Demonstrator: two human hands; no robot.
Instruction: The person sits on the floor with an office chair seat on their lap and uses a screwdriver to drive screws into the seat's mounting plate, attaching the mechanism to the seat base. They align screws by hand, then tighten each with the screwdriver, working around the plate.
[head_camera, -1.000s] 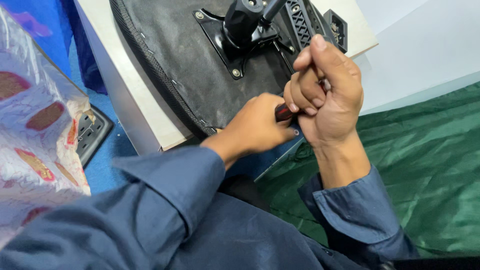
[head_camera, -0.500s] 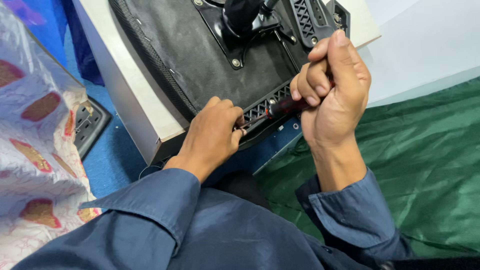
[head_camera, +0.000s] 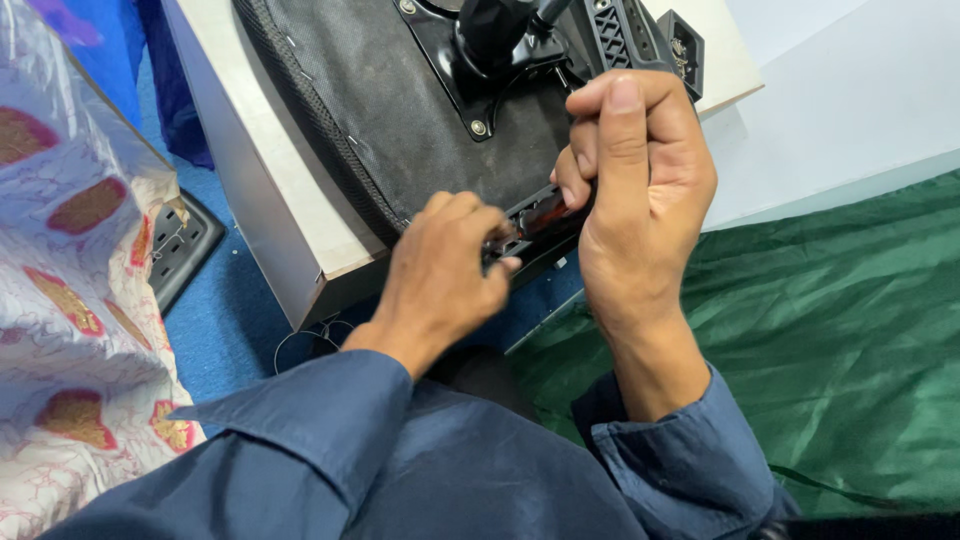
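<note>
An upturned black chair seat (head_camera: 400, 110) with a metal mounting plate (head_camera: 470, 90) lies on a white board (head_camera: 270, 200). My right hand (head_camera: 635, 190) is closed round a dark red screwdriver handle (head_camera: 545, 212) at the seat's near edge. My left hand (head_camera: 445, 265) curls its fingers round the tool's front end, where it meets a black slotted bracket (head_camera: 520, 235) on the seat edge. The tip itself is hidden under my fingers. A second black ribbed part (head_camera: 620, 30) lies at the seat's far side.
Green cloth (head_camera: 850, 330) covers the floor on the right. On the left there is blue floor (head_camera: 220, 330) with a black power strip (head_camera: 180, 245). A bundle wrapped in white and red patterned plastic (head_camera: 70, 250) stands at far left. A white surface (head_camera: 830, 100) lies beyond the board.
My left hand slid left along the seat edge, then came back to the tool's front end. My right hand stayed closed on the handle and sits slightly higher.
</note>
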